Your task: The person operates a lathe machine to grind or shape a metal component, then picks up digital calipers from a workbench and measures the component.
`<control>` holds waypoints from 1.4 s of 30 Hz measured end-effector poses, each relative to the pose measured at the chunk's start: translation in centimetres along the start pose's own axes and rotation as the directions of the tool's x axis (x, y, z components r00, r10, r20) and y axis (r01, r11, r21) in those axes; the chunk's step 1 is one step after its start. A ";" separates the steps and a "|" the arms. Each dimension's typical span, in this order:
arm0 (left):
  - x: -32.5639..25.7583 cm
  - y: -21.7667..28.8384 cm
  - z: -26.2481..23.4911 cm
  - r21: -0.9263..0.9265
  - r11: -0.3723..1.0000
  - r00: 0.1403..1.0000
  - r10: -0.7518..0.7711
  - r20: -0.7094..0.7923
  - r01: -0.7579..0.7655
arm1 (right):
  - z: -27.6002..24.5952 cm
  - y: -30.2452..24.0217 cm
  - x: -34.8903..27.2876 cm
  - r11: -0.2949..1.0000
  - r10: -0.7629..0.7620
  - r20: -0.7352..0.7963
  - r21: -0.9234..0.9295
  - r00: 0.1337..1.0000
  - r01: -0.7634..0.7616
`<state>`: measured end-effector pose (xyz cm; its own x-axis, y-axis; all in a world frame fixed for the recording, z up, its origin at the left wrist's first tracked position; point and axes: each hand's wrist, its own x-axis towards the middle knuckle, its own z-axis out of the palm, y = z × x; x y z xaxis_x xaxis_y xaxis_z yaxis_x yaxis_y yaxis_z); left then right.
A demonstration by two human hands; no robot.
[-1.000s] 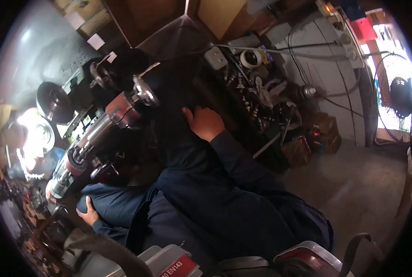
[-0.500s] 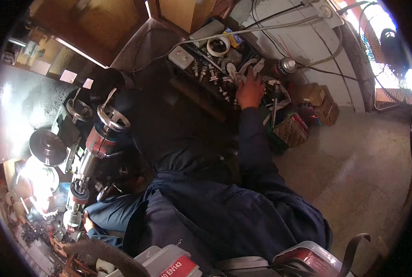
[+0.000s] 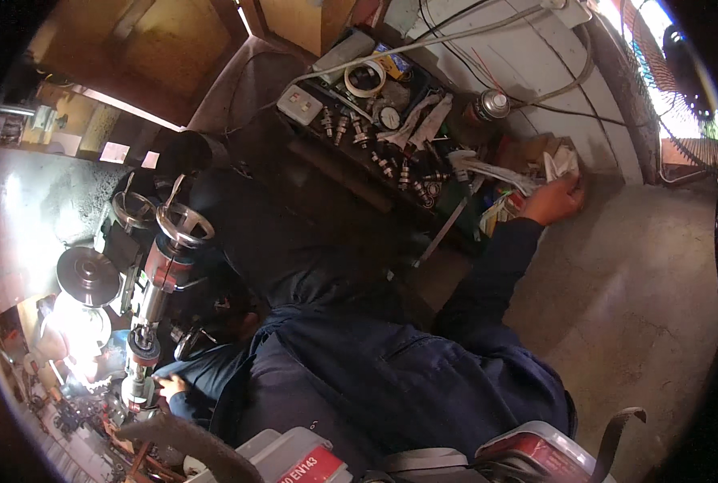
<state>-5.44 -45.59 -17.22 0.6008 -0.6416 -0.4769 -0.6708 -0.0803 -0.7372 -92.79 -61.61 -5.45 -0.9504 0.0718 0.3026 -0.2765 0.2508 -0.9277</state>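
My right hand (image 3: 557, 200) is out to the right, above some boxes and packets, with its fingers closed on a crumpled whitish rag (image 3: 504, 174). The rag trails left toward the toolbox's edge. To its left, a dark toolbox tray (image 3: 351, 165) holds several metal fittings (image 3: 360, 133), a roll of tape (image 3: 365, 79), a round dial gauge (image 3: 388, 118) and another pale rag (image 3: 431, 122). At the lower left, my left hand (image 3: 170, 387) is beside the metal end of a machine shaft (image 3: 137, 390). Its fingers are small and partly hidden, so their grip cannot be made out.
Machine handwheels (image 3: 186, 225) and a round metal disc (image 3: 89, 276) stand at the left near a bright lamp (image 3: 81, 330). A spray can (image 3: 489, 106) stands by the wall behind the toolbox. Cables (image 3: 423, 50) cross above it. Concrete floor (image 3: 616, 298) stretches along the right.
My right hand has moved right from the toolbox, carrying the whitish rag toward the boxes. My left hand has shifted slightly right beside the shaft. The view has tilted a little.
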 end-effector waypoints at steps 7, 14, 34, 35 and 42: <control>-3.0 4.8 -6.8 -0.257 0.865 0.899 -0.390 0.198 0.431 | 0.5 10.8 0.7 0.500 -0.342 0.411 -0.682 0.845 0.534; -7.7 8.1 -15.3 -0.238 0.890 0.912 -0.333 0.241 0.388 | 1.7 18.5 -8.0 0.287 0.323 0.768 -0.636 0.553 0.717; -7.7 9.2 -15.1 -0.252 0.844 0.879 -0.440 0.182 0.474 | 17.4 9.0 -11.2 0.898 0.041 0.807 -0.288 0.589 0.332; -7.8 9.0 -15.1 -0.252 0.841 0.878 -0.446 0.175 0.478 | 18.4 9.2 -11.4 0.923 0.186 0.793 -0.344 0.581 0.173; -7.6 8.6 -14.7 -0.311 0.843 0.899 -0.408 0.161 0.439 | 18.0 9.0 -12.7 0.823 0.164 0.831 -0.413 0.532 0.391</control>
<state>-22.15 -52.59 -12.87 0.8837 -0.4210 -0.2044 -0.4370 -0.5863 -0.6821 -85.79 -77.65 -21.55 -0.6689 -0.7229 -0.1730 -0.5403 0.6327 -0.5547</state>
